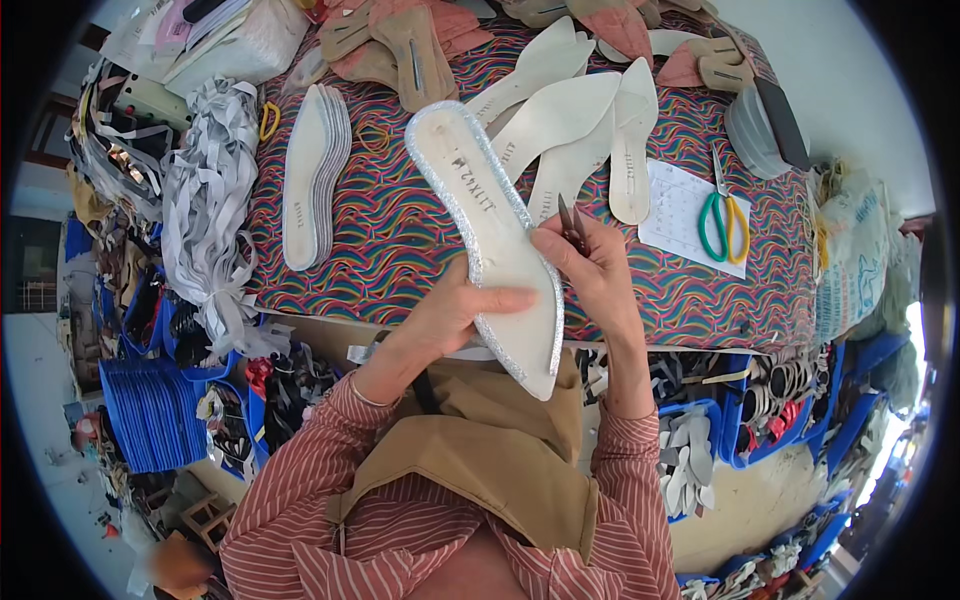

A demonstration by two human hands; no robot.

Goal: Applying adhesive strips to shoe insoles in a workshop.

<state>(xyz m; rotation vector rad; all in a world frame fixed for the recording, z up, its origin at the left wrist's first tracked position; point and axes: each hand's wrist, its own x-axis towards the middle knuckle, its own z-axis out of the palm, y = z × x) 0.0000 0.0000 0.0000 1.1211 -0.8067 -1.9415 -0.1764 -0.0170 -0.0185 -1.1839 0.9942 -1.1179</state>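
Observation:
A white shoe insole (505, 245) with a silvery glitter edging is held up over the front of the table, heel end away from me. My left hand (450, 312) is closed on its left side near the middle, the thumb lying across the top face. In my right hand (592, 268) is a small dark pointed tool (570, 220) that looks like snips, its tips pointing away from me. The right thumb presses at the insole's right edge. Just beyond lie several loose white insoles (565, 105), and to the left rests a stack of similar insoles (310, 180).
The table has a colourful wavy-patterned cover (390, 240). On it are green-and-yellow-handled scissors (725, 215) over a white paper (672, 225), brown-and-pink shoe pieces (415, 60) and grey ribbon strips (215, 190). Blue bins (150, 410) stand below, at left and right.

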